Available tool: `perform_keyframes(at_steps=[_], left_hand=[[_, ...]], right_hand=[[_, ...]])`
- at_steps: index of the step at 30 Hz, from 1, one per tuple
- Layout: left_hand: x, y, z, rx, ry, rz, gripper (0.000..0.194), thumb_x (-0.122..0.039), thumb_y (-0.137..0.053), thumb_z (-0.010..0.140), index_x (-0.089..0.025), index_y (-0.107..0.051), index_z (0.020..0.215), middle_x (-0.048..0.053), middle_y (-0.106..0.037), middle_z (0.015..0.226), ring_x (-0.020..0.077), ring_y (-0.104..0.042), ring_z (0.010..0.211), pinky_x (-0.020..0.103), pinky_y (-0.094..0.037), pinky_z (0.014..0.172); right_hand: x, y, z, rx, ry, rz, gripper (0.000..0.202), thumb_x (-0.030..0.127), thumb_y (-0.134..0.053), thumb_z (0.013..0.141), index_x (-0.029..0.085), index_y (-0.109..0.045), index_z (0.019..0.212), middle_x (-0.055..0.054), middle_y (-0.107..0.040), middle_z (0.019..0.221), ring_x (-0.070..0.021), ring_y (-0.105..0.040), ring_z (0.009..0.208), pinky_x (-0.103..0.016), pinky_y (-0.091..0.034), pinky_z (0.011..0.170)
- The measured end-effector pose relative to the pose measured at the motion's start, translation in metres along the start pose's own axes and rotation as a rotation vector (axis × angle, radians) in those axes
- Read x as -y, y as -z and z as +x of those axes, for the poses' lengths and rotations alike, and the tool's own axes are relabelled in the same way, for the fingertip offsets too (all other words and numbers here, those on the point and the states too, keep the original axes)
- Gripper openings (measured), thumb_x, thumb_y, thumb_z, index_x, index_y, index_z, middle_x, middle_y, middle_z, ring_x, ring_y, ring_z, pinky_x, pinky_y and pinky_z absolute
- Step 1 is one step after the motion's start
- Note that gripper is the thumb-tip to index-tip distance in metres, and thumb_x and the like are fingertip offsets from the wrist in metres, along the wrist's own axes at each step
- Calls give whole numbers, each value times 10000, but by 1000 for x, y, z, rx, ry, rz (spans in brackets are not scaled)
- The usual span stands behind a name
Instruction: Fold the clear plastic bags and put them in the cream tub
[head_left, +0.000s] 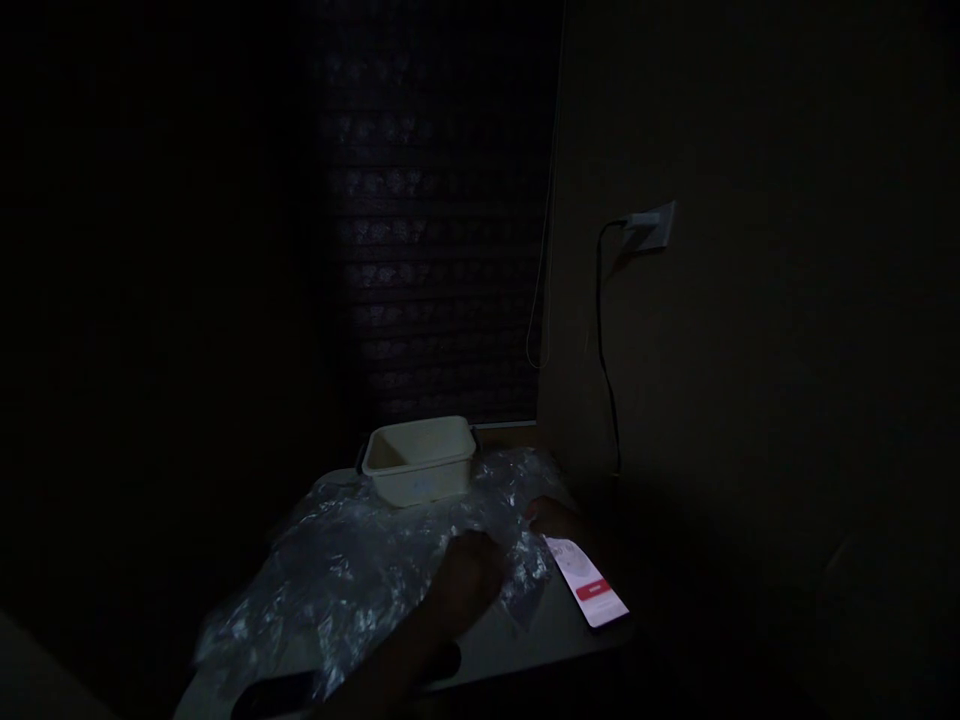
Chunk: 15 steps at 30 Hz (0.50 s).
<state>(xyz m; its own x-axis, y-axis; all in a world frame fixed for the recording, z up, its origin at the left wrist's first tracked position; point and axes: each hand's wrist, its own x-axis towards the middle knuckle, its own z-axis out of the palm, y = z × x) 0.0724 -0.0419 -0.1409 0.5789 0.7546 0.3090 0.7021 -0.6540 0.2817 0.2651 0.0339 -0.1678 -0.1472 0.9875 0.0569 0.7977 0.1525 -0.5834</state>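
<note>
Clear crinkled plastic sheeting (345, 570) is spread over a pale table (517, 645) in a very dark room. My left hand (471, 578) is closed over the sheeting near its right side; what its fingers hold, if anything, is hidden. Farther right, my right hand (555, 517) rests at the sheeting's right edge, dim and partly lost in shadow, so its grip is unclear. Just below it lies a phone (587, 583) with a lit screen. A cream tub (424, 482) with dark handles stands on the sheeting at the back.
Dark objects (277, 694) lie along the table's front edge, partly behind my left forearm. A black cable hangs from a plug in the wall socket (660, 228) at the right. Behind the table is a patterned blind (382, 230) with a thin cord.
</note>
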Motion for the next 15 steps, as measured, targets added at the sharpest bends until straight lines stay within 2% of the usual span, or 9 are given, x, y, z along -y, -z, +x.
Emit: perform_keyframes(at_steps=[2, 4, 7, 11, 15], left_hand=[[-11, -18, -8, 62, -86, -34, 390, -201, -441, 646, -171, -437, 1035, 91, -469, 1061, 229, -404, 958, 354, -306, 796], [-18, -33, -11, 99, -93, -39, 455, -178, -441, 638, -166, -390, 1089, 104, -432, 1113, 238, -378, 997, 365, -299, 811], [-19, -48, -10, 129, -47, -41, 394, -114, -420, 621, -143, -466, 1011, 113, -490, 1038, 231, -412, 964, 349, -312, 810], [-13, -56, -4, 102, 33, -70, 277, -65, -382, 610, -99, -550, 827, 123, -552, 868, 209, -483, 835, 311, -365, 755], [-5, -55, -5, 59, 68, -84, 281, -63, -354, 627, -110, -547, 824, 108, -549, 843, 188, -493, 795, 288, -390, 712]], right_hand=[[-3, 2, -4, -5, 31, -42, 163, 36, -506, 517, 140, -574, 624, 0, -568, 626, -124, -523, 617, -202, -391, 559], [-7, 4, -10, -20, 57, -89, 193, 44, -470, 537, 144, -569, 669, -23, -576, 721, -141, -515, 712, -226, -384, 634], [-14, 7, -23, -41, 91, -152, 224, 69, -430, 566, 156, -564, 723, -42, -574, 783, -148, -499, 769, -248, -365, 691], [-20, 6, -41, -38, 137, -210, 240, 96, -404, 593, 187, -566, 746, -19, -582, 753, -137, -503, 737, -249, -356, 701], [-16, 0, -52, -42, 155, -225, 263, 107, -384, 611, 203, -565, 775, -14, -587, 778, -140, -505, 746, -250, -364, 690]])
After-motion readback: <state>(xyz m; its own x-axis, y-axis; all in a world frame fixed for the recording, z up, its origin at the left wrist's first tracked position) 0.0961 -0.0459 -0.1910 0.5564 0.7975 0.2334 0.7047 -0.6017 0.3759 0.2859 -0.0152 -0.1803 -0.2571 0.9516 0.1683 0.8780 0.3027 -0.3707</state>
